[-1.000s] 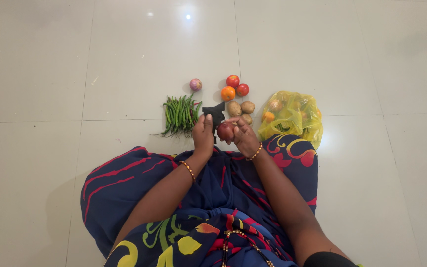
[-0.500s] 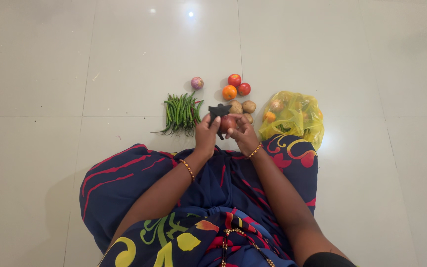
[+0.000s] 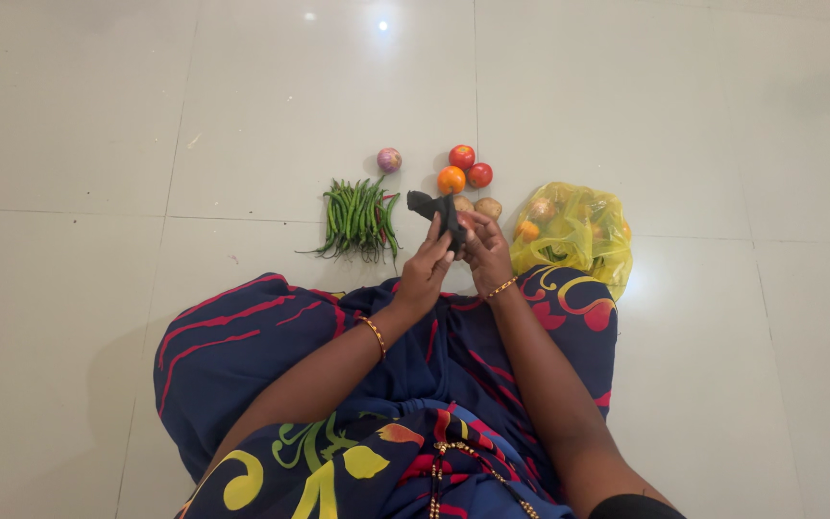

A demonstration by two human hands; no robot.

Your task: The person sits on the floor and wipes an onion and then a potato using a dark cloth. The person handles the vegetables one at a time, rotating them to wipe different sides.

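Pressing a black cloth (image 3: 437, 213) between left hand (image 3: 427, 267) and right hand (image 3: 485, 252).

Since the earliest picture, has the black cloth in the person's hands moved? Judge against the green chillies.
Yes. The black cloth has moved right, away from the green chillies, and now covers the red vegetable between the left hand and right hand.

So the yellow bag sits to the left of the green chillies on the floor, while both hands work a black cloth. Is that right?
Not quite. In the head view the yellow bag lies to the right of the green chillies, past the tomatoes and potatoes. The rest holds: the left hand and right hand both grip the black cloth.
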